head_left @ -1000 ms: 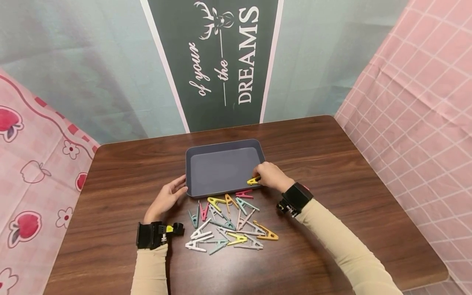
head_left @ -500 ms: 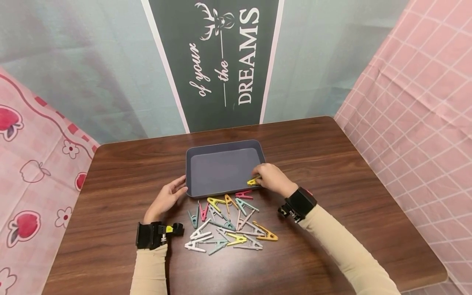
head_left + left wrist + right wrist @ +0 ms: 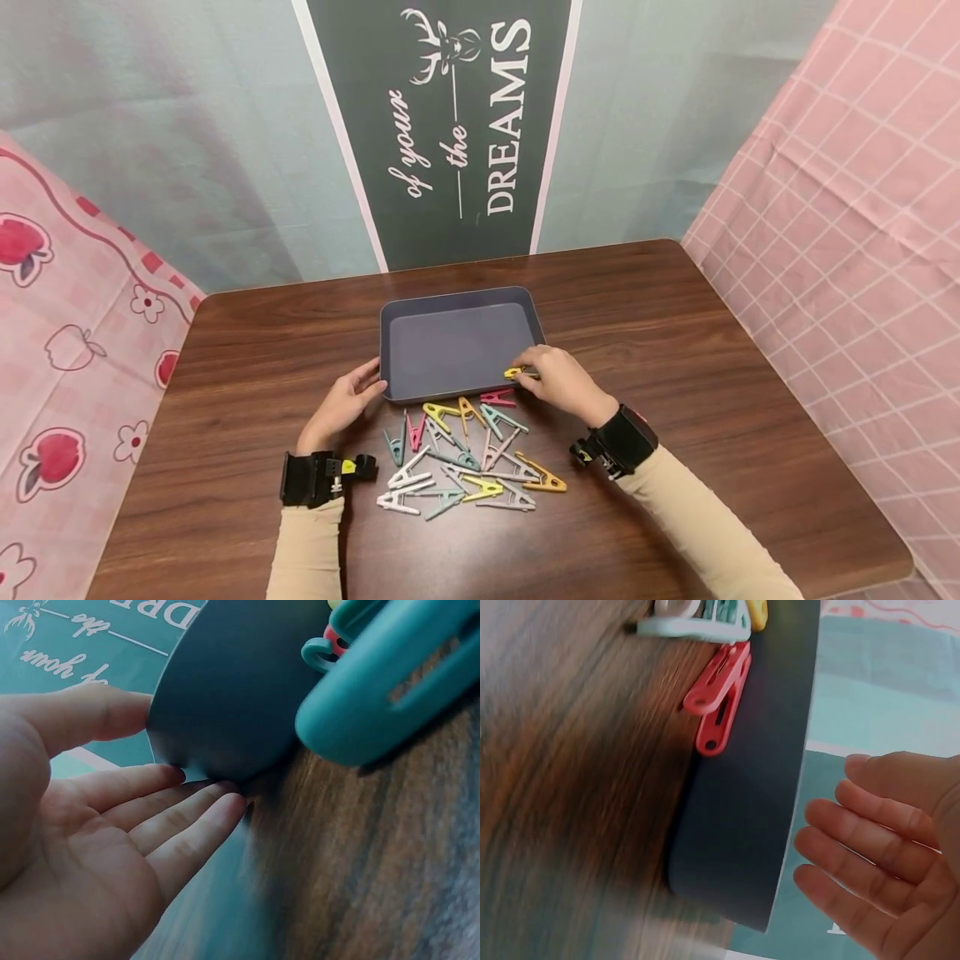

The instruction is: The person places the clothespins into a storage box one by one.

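Note:
A dark grey rectangular tray (image 3: 457,346) lies on the wooden table. My left hand (image 3: 343,408) rests at its near left corner; in the left wrist view the straight fingers (image 3: 187,836) and thumb touch the tray's outer side and rim. Over the near right corner is my right hand (image 3: 566,385), its fingers loosely bent. A yellow clothespin (image 3: 513,373) lies inside the tray beside those fingertips. No clothespin shows between the fingers in the right wrist view. Just outside the tray's front wall is a red clothespin (image 3: 718,701).
Several clothespins in white, grey, teal, yellow, pink and orange lie spread in front of the tray, among them an orange clothespin (image 3: 542,473) and a white clothespin (image 3: 408,471). A teal clothespin (image 3: 375,690) is close to the left wrist. Curtains hang around the table (image 3: 675,333).
My right hand has let go of the yellow clothespin and shifted slightly right and toward me. The left hand stays at the tray's corner.

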### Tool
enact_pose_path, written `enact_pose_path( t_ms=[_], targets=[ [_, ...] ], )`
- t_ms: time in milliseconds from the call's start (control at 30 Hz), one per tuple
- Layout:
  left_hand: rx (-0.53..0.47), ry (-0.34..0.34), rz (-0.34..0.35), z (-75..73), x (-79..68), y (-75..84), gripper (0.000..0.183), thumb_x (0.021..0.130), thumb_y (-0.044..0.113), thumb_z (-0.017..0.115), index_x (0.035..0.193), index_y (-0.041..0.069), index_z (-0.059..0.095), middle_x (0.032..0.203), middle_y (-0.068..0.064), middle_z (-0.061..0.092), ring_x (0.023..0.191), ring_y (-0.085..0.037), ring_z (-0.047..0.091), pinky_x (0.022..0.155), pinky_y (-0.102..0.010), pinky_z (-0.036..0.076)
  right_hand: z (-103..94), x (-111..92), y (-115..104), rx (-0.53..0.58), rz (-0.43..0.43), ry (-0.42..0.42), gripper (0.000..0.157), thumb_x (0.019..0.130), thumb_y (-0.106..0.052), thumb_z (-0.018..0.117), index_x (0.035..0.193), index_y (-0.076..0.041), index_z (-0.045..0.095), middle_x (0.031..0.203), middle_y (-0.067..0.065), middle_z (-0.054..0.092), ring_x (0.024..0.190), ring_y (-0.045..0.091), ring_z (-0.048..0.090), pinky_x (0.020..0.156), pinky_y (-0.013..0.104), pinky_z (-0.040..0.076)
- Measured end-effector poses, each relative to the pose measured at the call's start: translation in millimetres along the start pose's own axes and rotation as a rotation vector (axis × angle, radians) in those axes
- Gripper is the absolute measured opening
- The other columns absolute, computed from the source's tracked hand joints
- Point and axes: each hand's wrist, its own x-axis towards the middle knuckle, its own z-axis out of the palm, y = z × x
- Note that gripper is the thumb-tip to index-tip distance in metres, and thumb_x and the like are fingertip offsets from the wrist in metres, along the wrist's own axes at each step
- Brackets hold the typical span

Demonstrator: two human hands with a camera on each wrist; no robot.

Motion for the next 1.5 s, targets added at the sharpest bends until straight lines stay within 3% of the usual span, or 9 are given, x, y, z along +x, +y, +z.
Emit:
enact_pose_path(
  t_ms=[267, 733, 1167, 1500],
  targets=[
    [0.008, -0.006, 0.013, 1.7, 0.5, 1.5, 0.056, 0.1, 0.008, 0.048, 0.149, -0.008, 0.026, 0.151, -0.03, 0.035, 0.139, -0.041, 0.039, 0.108, -0.037, 0.043, -1.3, -13.1, -10.3, 0.013, -0.048, 0.043, 0.014, 0.086, -0.015, 0.071, 0.097, -0.007, 0.074, 0.095, 0.006, 0.074, 0.09, 0.021, 0.069, 0.079, 0.037, 0.058],
    [-0.005, -0.001, -0.023, 1.0, 1.5, 0.7, 0.058, 0.1, 0.013, 0.051, 0.148, -0.01, 0.026, 0.15, -0.031, 0.035, 0.139, -0.039, 0.039, 0.111, -0.044, 0.037, 11.5, -23.4, -16.3, 0.033, -0.077, -0.03, 0.014, 0.087, -0.017, 0.07, 0.098, -0.008, 0.073, 0.098, 0.006, 0.075, 0.091, 0.02, 0.07, 0.081, 0.036, 0.058],
    [0.008, 0.013, -0.085, 2.8, 0.4, 0.3, 0.059, 0.1, 0.016, 0.051, 0.149, -0.007, 0.027, 0.151, -0.028, 0.037, 0.139, -0.037, 0.04, 0.113, -0.049, 0.036, 21.7, -36.0, -15.7, 0.07, -0.061, -0.155, 0.018, 0.086, -0.013, 0.07, 0.103, -0.008, 0.073, 0.099, 0.006, 0.073, 0.094, 0.02, 0.069, 0.083, 0.035, 0.057],
    [0.006, 0.012, -0.051, 2.9, 1.0, 2.8, 0.057, 0.1, 0.014, 0.051, 0.147, -0.009, 0.028, 0.149, -0.029, 0.037, 0.138, -0.038, 0.042, 0.113, -0.047, 0.036, 27.7, -37.7, -15.3, 0.085, -0.039, -0.217, 0.023, 0.084, -0.012, 0.072, 0.106, -0.005, 0.072, 0.102, 0.008, 0.073, 0.096, 0.021, 0.069, 0.083, 0.036, 0.057]
  ],
)
